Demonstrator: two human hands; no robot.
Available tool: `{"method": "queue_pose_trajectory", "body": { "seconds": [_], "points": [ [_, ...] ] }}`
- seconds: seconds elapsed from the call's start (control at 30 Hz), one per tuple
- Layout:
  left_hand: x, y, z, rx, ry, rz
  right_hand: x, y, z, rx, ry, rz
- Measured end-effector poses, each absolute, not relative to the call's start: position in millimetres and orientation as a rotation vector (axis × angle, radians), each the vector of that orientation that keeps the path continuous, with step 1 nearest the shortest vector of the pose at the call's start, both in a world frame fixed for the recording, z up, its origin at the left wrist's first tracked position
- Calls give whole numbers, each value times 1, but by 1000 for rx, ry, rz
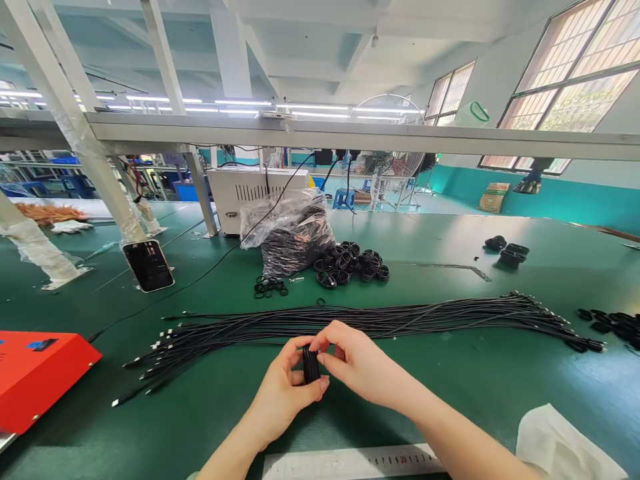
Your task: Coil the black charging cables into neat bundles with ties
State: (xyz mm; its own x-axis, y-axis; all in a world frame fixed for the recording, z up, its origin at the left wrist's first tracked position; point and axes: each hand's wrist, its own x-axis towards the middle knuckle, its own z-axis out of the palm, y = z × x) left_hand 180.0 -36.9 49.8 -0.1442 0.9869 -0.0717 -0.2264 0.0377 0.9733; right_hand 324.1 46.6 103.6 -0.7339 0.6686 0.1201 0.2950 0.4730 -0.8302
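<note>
Gripping a small coil of black cable (311, 365) upright between both hands, you hold it over the green bench mat (450, 400), directly in front of your body. Your left hand (283, 393) is closed around the lower side of the coil, with its thumb pressed against the coil's left face and its fingers curled beneath. Your right hand (357, 360) pinches the upper side, its thumb and bent fingertips (320, 343) touching the black loops. Just beyond your hands, a long fanned bundle of black cables (350, 325) lies across the mat, with small metal connectors at both ends. Nearer your body, a white ruler (350, 463) lies along the bench edge below your wrists, and a crumpled white cloth (565, 447) sits at lower right. A red metal box (40, 380) stands at far left. Past the bundle are a heap of coiled black cables (350, 265), a few thin black rings (270, 287), and a clear plastic bag (290, 233) stuffed with more black coils. A smartphone (149, 265) lies on the mat to the left of the bag. Small black parts gather at right (610, 325) and farther back (510, 253). A white vented cabinet (250, 197) stands behind the bag, under the steel bench frame (300, 133).
</note>
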Motion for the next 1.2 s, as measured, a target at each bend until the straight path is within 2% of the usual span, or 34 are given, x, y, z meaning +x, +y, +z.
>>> {"method": "queue_pose_trajectory", "body": {
  "seconds": [0.1,0.23,0.3,0.63,0.77,0.9,0.97,1.1,1.2],
  "points": [
    [181,-36,49,885,1174,1401,324,49,100,-923,-2272,1184],
    [178,-36,48,857,1144,1406,326,59,92,-768,-2265,1551],
    [177,-35,48,867,1153,1393,327,65,88,-668,-2289,1631],
    [180,-35,43,899,1278,1356,331,60,101,-695,-2504,1278],
    [180,-39,49,919,1219,1340,329,45,109,-505,-2570,1291],
    [175,-39,58,859,1166,1331,333,50,110,-669,-2492,1298],
    [173,-40,61,824,1089,1314,336,59,109,-761,-2417,1404],
    [169,-47,67,793,869,1276,339,74,105,-739,-2184,1852],
    [166,-54,72,742,723,1232,338,77,102,-763,-1994,1997]
  ]
}}
